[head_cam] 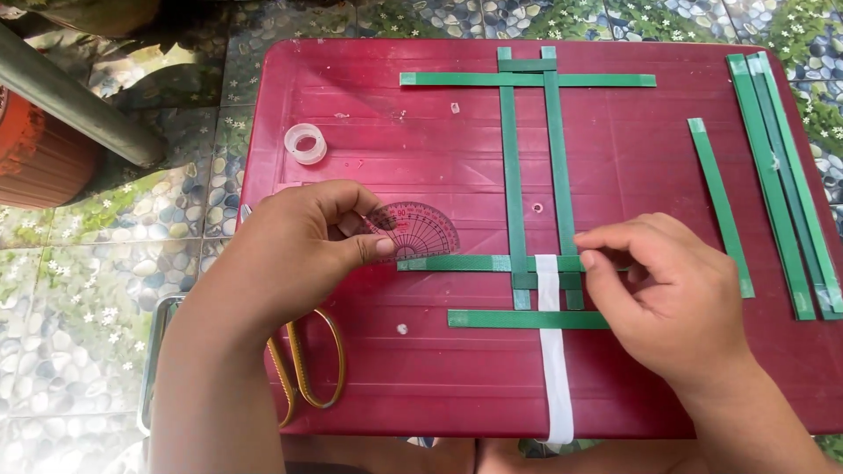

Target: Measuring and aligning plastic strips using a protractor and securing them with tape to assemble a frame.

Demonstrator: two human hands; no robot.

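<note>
on red table (351, 132), hands (299, 250) press green strips (465, 262).

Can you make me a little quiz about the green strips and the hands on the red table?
1. True or false: the left hand presses on the lower horizontal green strip.
2. What colour is the strip running down toward the table's near edge? A) white B) yellow C) blue
3. Fill in: the clear half-round tool by the left hand is a ____.

Key:
1. True; its thumb rests on the strip's left part, while the right hand pinches by the two upright green strips.
2. A
3. protractor
</note>
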